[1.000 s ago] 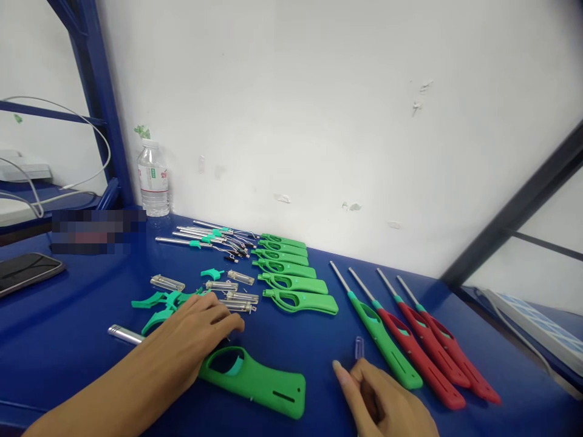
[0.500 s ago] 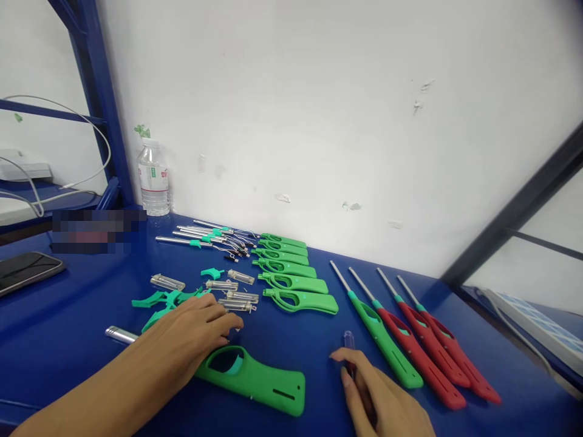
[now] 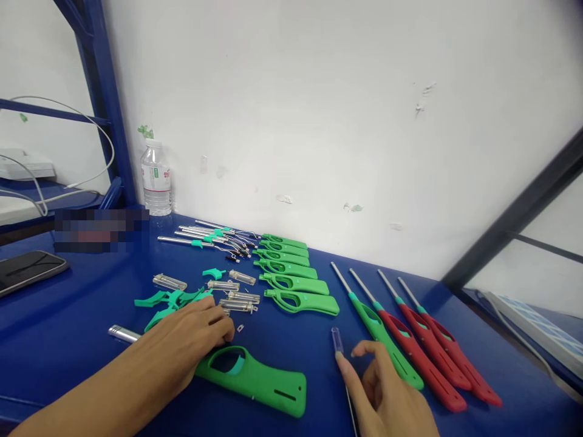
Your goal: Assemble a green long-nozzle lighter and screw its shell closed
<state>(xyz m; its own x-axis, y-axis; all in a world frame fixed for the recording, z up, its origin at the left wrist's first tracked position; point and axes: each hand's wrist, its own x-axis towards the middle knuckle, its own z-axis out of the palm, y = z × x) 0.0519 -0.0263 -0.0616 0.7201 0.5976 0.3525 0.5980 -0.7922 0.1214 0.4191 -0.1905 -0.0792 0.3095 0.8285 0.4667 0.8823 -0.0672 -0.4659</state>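
Observation:
My left hand (image 3: 203,331) lies across the neck of a green long-nosed lighter (image 3: 268,385); its fingers are curled together, their tips partly hidden, so I cannot make out what they hold. A tiny pale part (image 3: 240,328) lies just beyond them. My right hand (image 3: 382,388) has its fingers spread, the thumb against the clear purplish handle of a screwdriver (image 3: 337,340), whose thin shaft points toward me. Near my left hand are clear gas tanks (image 3: 223,286) and teal triggers (image 3: 159,298).
Several green half shells (image 3: 303,303) stand in a row, with metal nozzle rods (image 3: 182,241) to their left. Right of my right hand lie red lighters (image 3: 432,364) and a green one (image 3: 387,346). A water bottle (image 3: 157,182) and phone (image 3: 27,273) are at left.
My left fingers have drawn back and curled, uncovering the tiny pale part. My right index finger has lifted off the screwdriver, which now tilts left with its shaft showing.

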